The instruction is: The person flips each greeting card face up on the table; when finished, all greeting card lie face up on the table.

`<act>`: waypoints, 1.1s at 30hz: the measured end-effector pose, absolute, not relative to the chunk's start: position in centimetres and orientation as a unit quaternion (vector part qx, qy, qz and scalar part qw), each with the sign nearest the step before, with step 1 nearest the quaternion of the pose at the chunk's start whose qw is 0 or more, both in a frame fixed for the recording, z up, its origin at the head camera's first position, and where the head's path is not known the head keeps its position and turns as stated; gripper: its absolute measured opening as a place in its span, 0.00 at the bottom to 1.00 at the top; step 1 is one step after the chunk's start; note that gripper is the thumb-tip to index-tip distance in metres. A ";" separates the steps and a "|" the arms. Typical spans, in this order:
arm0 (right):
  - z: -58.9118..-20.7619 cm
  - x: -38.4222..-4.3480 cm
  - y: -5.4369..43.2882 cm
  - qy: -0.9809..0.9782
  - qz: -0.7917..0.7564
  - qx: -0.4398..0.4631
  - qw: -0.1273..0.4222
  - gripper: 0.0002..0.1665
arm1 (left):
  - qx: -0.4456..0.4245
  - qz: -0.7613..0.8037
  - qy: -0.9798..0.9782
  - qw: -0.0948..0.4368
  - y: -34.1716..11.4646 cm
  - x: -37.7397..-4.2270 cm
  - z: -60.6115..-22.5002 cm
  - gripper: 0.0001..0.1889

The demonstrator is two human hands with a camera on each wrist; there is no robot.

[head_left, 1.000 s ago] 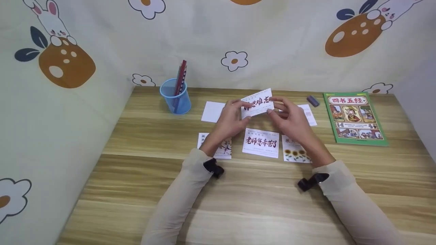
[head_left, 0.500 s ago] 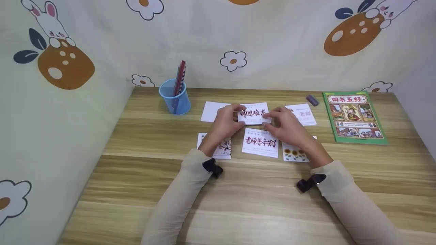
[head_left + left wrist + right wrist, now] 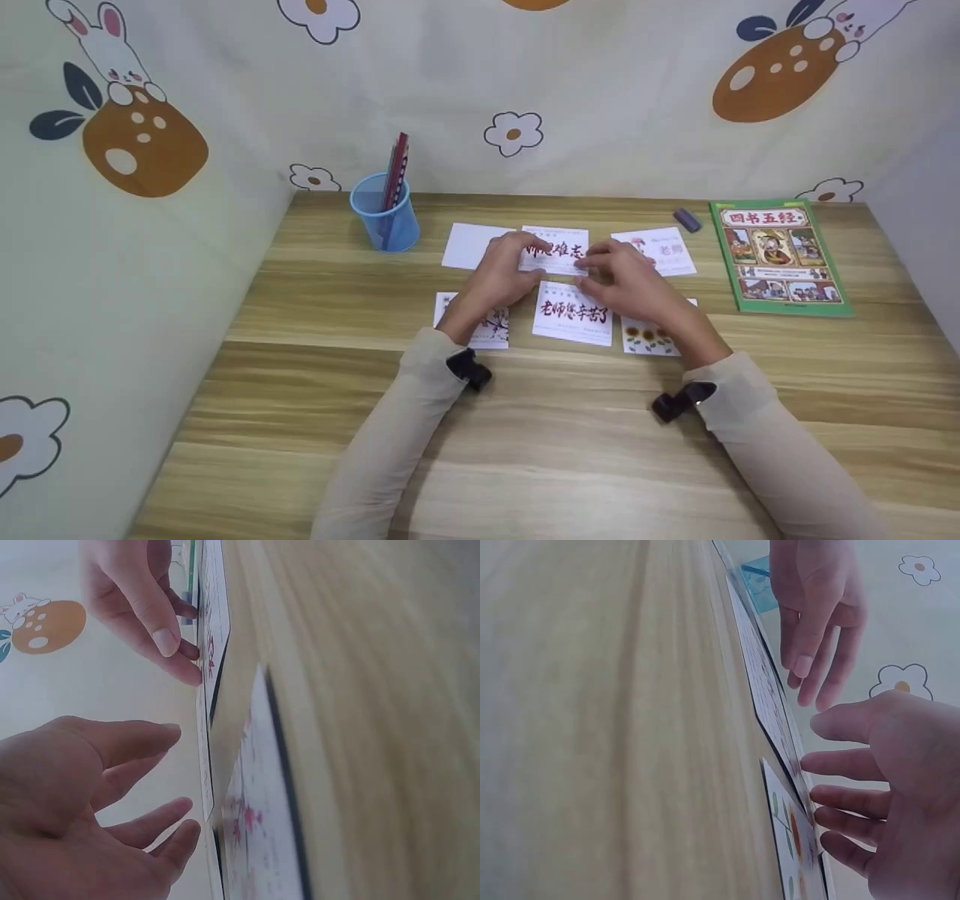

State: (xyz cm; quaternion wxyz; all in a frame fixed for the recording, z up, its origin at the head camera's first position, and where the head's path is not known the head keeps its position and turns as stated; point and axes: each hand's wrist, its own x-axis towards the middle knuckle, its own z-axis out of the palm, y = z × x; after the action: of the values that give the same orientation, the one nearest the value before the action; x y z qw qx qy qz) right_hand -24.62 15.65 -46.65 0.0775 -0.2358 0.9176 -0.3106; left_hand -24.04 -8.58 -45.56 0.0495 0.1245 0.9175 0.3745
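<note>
A white card with red lettering [image 3: 555, 259] lies flat in the middle of the back row in the head view. The left hand [image 3: 508, 268] is over its left edge, fingers loosely bent and apart. At its right edge, the right hand [image 3: 624, 279] has its fingertips close to the table. Both wrist views show gaps between thumb and fingers, with nothing gripped. A second red-lettered card [image 3: 574, 319] lies in front, partly under the right thumb in the head view. Beside the left hand lies a blank white card [image 3: 463, 247], partly hidden by it.
A plum-blossom card [image 3: 498, 331] and a sunflower card [image 3: 646, 341] flank the front row. A pink-printed card [image 3: 671, 253] ends the back row. Behind stand a blue pencil cup [image 3: 394, 225], a dark eraser [image 3: 687, 220] and a green book [image 3: 780, 259], near the patterned wall.
The red-lettered card, first held up tilted between both hands, has come down flat into the back row. Both hands lowered with it, and their fingers have loosened from its edges.
</note>
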 end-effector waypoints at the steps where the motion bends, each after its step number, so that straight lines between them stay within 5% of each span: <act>1: -46.6 -24.7 15.6 0.918 -0.311 -0.235 0.079 0.25 | 0.126 0.375 0.917 0.050 -8.6 -24.0 -45.5 0.20; 9: -46.4 -25.0 15.6 0.920 -0.302 -0.237 0.080 0.25 | 0.148 0.371 0.916 0.045 -9.9 -23.2 -45.3 0.20; 20: -46.2 -24.5 11.7 0.897 -0.341 -0.278 0.036 0.29 | 0.094 0.387 0.917 -0.004 -18.5 -21.6 -45.7 0.20; 33: -46.7 -23.5 4.9 0.886 -0.296 -0.346 0.089 0.36 | 0.027 0.374 0.923 0.087 -19.7 -21.3 -45.5 0.28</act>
State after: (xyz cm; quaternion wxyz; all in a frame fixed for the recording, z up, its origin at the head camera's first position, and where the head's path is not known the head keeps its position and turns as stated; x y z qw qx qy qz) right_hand -23.50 4.88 -46.65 0.0888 -0.3457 0.8859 -0.2962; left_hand -21.33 -19.72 -45.47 0.0871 0.0268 0.9228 0.3744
